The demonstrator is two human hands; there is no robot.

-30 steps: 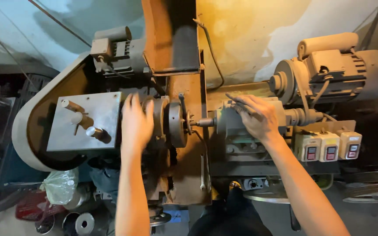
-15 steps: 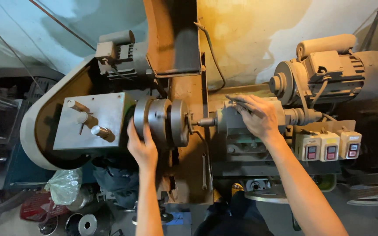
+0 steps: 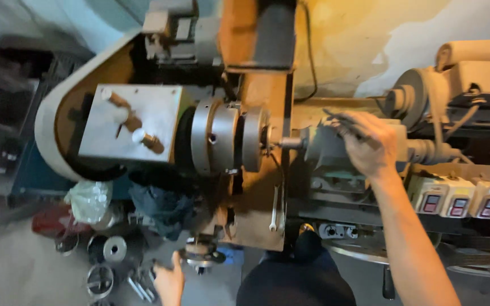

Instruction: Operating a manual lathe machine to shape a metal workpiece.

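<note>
We stand over an old lathe, and our right hand (image 3: pixel 367 144) lies on top of the grey tailstock (image 3: pixel 327 150), fingers curled loosely over its casting with a thin dark tool, perhaps a pencil or scriber, pinched along them; the tailstock sits just right of the chuck (image 3: pixel 225 141). We judge that casting to be heavy, rigid iron, dull and a little greasy, best gripped across its broad upper body rather than by the slim spindle nose (image 3: pixel 290 143) that points at the chuck. The chuck itself is a stack of thick, smooth steel discs, hard-edged and likely slick with oil. Left of the chuck a flat grey metal plate (image 3: pixel 129 130) carries two stubby wooden-looking handles. Our left hand (image 3: pixel 168 283) hangs low, well below the chuck, near a small round flanged part (image 3: pixel 199 255); the fingers look slack, though blur keeps us from telling whether they touch anything. Right of the tailstock stands a row of pale switch boxes (image 3: pixel 457 198) with red buttons.
</note>
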